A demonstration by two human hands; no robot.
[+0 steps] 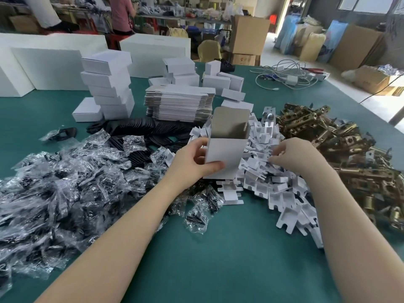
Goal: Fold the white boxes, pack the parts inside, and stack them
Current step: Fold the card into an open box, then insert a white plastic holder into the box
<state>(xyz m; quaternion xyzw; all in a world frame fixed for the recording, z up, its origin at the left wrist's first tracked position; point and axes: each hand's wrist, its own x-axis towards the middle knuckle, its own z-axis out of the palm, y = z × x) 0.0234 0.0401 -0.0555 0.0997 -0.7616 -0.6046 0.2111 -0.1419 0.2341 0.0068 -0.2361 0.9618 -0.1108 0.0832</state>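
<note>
At the left of the frame a heap of clear plastic bags of black parts (65, 178) covered the green table (207, 259). Above it, in the upper left, rose a leaning stack of folded white boxes (109, 84), and just right of that a pile of flat box blanks (179, 103) lay behind a row of black plates (135, 127). At centre the left hand (192, 160) gripped an upright, open-topped white box (225, 149), thumb across its near face and fingers curled round its left side; the top flap stood raised. Right of the box, the right hand (295, 154) rested with curled fingers in the heap of white cardboard inserts (273, 182); whether it pinched one could not be told. At far right lay a pile of brass latch parts (338, 145).
</note>
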